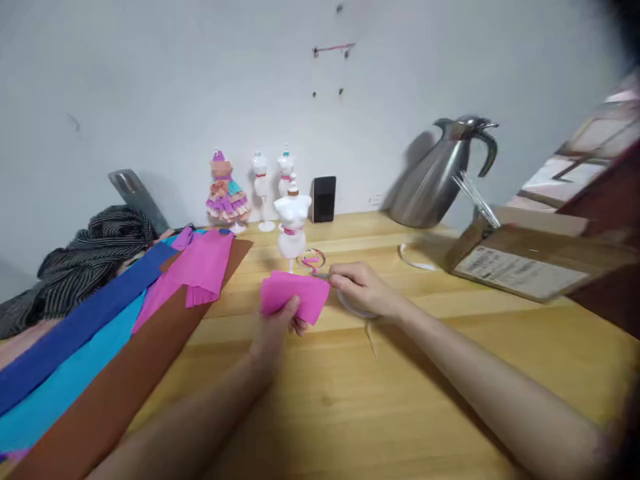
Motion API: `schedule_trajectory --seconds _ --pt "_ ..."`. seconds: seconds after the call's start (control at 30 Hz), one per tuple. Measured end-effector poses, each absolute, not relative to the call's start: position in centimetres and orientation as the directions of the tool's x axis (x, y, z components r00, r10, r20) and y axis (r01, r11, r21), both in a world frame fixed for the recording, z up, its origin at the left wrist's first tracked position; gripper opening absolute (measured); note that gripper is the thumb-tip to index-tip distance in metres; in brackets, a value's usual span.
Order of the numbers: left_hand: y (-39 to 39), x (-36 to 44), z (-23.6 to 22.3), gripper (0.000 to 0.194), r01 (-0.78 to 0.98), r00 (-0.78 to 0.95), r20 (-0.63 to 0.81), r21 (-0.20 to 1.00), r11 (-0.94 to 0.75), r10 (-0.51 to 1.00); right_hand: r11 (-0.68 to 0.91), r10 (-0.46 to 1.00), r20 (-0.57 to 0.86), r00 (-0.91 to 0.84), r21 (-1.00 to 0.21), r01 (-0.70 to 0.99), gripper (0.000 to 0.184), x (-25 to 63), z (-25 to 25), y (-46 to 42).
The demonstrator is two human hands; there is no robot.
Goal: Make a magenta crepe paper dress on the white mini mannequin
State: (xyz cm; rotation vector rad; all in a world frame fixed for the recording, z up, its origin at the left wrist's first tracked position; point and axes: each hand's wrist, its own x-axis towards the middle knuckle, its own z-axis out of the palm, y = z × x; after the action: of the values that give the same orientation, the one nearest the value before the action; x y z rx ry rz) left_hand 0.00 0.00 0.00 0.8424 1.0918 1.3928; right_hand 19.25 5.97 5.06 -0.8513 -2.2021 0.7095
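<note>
Pink sheet (294, 293): layered or folded, held above the wooden table (320, 400), just in front of the nearest white dress form.
Left hand (280, 323): grasps the pink sheet at its lower edge, the thumb on the upper face and fingers curled beneath.
Right hand (357, 285): closed around a slim grey tool (321, 275), whose tip reaches the sheet's right edge; blur hides what kind of tool it is.
White loop (353, 308): shows just below the right hand; whether it belongs to the tool, one cannot tell.
Dress forms: the nearest white form (293, 217) stands upright behind the sheet, a brown band at its neck and a pink one at its waist; two more white forms, left (260, 177) and right (285, 170), stand behind it, and a form in a ruffled dress (227, 193) stands farther left.
Black device (324, 200): leans upright against the wall, right of the forms.
Small ring (324, 257): lies near the nearest form's base, with pink bits inside.
Left side: long blue (85, 320), cyan (95, 363) and brown strips (120, 373) lie beside a bright pink piece (213, 263) and a striped dark cloth (100, 247).
Right side: a steel jug (435, 177) stands near an open cardboard box (525, 260) holding clear sticks (477, 200); a curved white strip (417, 265) lies beside the box.
</note>
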Motion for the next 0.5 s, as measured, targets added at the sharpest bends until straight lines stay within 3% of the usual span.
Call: schedule_trajectory --seconds 0.3,0.5 --pt "0.0 0.1 0.4 0.04 -0.413 -0.132 -0.111 0.909 0.047 0.985 0.536 0.8 0.379 -0.466 -0.8 0.269 0.053 20.3 5.0 6.6" --pt "-0.2 0.1 0.8 0.042 -0.385 -0.153 -0.116 0.922 0.049 0.981 0.616 0.742 0.357 -0.567 -0.697 0.367 0.05 20.5 5.5 6.4"
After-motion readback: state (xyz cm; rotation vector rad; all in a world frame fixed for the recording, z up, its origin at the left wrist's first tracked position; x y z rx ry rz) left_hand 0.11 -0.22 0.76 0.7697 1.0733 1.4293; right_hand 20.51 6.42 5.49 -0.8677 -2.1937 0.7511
